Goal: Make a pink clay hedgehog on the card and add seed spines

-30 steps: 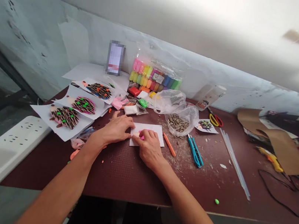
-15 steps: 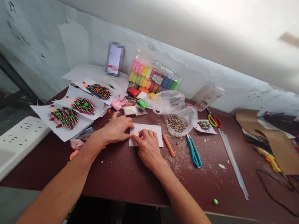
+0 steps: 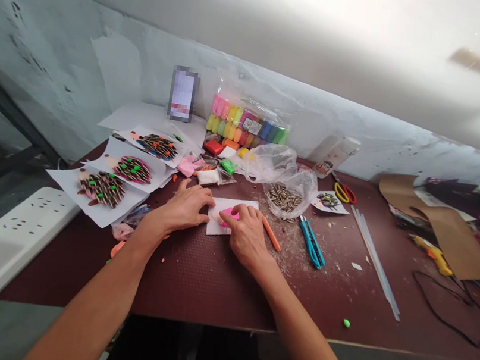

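Note:
A small white paper card (image 3: pixel 221 203) lies on the dark red table (image 3: pixel 189 280) in front of me. On it is a flattened patch of pink modelling clay (image 3: pixel 228 211), with a paler bit at its left end. My left hand (image 3: pixel 186 205) rests at the card's left edge, fingers stretched out and holding nothing. Above the pink clay is my right hand (image 3: pixel 249 234), its index finger extended and touching the clay, the other fingers loosely bent over the card. An orange stick-like tool (image 3: pixel 271 233) lies just right of that hand, and farther right is a teal box cutter (image 3: pixel 312 245).
Finished hedgehog-like cards (image 3: pixel 101 188) lie at the left near a white power strip (image 3: pixel 34 227). Behind are clay packs (image 3: pixel 248 127) and a plastic bag of seed-like pieces (image 3: pixel 285 197). Scissors (image 3: pixel 345 193), clear sticks (image 3: pixel 376 263) and a yellow glue gun (image 3: pixel 431 255) are at the right.
My right hand has shifted slightly right, and its index finger now points across the clay. More of the pink patch shows. My left hand has stayed at the card's edge.

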